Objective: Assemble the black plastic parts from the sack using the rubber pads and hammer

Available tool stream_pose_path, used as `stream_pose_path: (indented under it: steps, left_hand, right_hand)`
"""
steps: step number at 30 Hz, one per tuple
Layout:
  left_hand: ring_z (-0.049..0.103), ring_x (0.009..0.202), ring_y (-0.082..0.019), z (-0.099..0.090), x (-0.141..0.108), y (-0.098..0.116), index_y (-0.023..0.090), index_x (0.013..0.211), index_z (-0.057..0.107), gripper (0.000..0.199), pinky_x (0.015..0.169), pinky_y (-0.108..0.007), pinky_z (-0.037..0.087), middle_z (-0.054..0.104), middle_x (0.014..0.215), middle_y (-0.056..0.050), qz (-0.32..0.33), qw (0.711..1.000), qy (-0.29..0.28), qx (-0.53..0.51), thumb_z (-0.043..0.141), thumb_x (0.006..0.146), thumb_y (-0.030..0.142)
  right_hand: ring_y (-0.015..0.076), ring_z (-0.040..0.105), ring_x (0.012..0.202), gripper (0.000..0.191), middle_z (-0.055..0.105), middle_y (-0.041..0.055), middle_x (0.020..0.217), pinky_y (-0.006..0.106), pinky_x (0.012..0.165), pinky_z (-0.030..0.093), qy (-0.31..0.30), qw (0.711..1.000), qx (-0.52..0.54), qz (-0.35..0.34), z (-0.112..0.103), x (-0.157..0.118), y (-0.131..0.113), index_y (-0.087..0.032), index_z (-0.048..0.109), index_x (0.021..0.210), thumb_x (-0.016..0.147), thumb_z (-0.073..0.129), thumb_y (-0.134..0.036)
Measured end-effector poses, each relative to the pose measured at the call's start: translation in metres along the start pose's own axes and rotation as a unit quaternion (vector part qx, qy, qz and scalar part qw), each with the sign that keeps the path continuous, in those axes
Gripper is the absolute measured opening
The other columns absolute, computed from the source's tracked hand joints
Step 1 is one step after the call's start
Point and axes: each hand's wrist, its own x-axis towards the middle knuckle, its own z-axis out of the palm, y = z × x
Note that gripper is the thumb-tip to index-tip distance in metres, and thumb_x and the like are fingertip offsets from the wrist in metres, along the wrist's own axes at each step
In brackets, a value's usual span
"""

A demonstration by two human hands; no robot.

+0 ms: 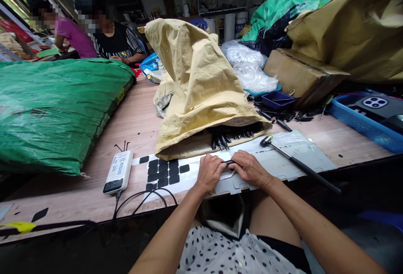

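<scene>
Both my hands meet over the table's front edge, gripping one short black rod-like piece [229, 162]. My left hand [210, 172] pinches its left end and my right hand [248, 167] its right end; the fingers cover most of it. Just beyond them, a tan paper sack [201, 85] lies with its mouth toward me, and several black pen-like pieces [222, 139] show in the opening. A hammer [296, 161] with a black handle rests to the right of my right hand. On the left is a white sheet with black rounded-square stickers [163, 172].
A white power bank [118, 172] with black cables lies left. A big green sack [59, 110] fills the left side. To the right are a purple tray [278, 101], loose black pieces, a cardboard box [302, 74] and a blue basket [365, 118] holding a phone. Two people sit at back left.
</scene>
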Motion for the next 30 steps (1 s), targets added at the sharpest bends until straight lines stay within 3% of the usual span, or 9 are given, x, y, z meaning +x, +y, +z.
stream_pose_path:
  steps: [8, 25, 30]
  left_hand:
    - [0.053, 0.099, -0.022, -0.0005, -0.0027, 0.0025, 0.025, 0.103, 0.067, 0.022, 0.090, -0.039, 0.035, 0.070, 0.099, -0.001, -0.007, 0.999, 0.028, -0.034, 0.050, 0.100, 0.038]
    - [0.052, 0.099, -0.023, 0.0002, -0.0035, 0.0044, 0.026, 0.103, 0.067, 0.014, 0.089, -0.038, 0.036, 0.066, 0.099, -0.001, -0.010, 0.997, 0.058, -0.042, 0.064, 0.094, 0.036]
    - [0.053, 0.102, -0.023, -0.0008, -0.0037, 0.0039, 0.025, 0.105, 0.066, 0.013, 0.090, -0.037, 0.037, 0.066, 0.103, -0.002, -0.016, 0.995, 0.069, -0.064, 0.062, 0.094, 0.032]
  right_hand:
    - [0.0203, 0.052, 0.080, 0.009, 0.060, 0.0049, 0.084, 0.035, 0.075, 0.043, 0.012, 0.998, 0.058, 0.033, -0.0032, -0.0003, -0.0010, -0.021, 0.060, 0.094, 0.094, 0.060, -0.031]
    - [0.0194, 0.050, 0.077, 0.015, 0.057, 0.0033, 0.080, 0.034, 0.073, 0.041, 0.010, 0.998, 0.056, 0.039, -0.0056, 0.0003, -0.0036, -0.021, 0.058, 0.092, 0.093, 0.060, -0.036]
    - [0.0191, 0.049, 0.076, 0.010, 0.056, 0.0029, 0.080, 0.033, 0.072, 0.041, 0.012, 0.996, 0.072, 0.046, -0.0069, -0.0001, -0.0029, -0.021, 0.058, 0.094, 0.089, 0.062, -0.029]
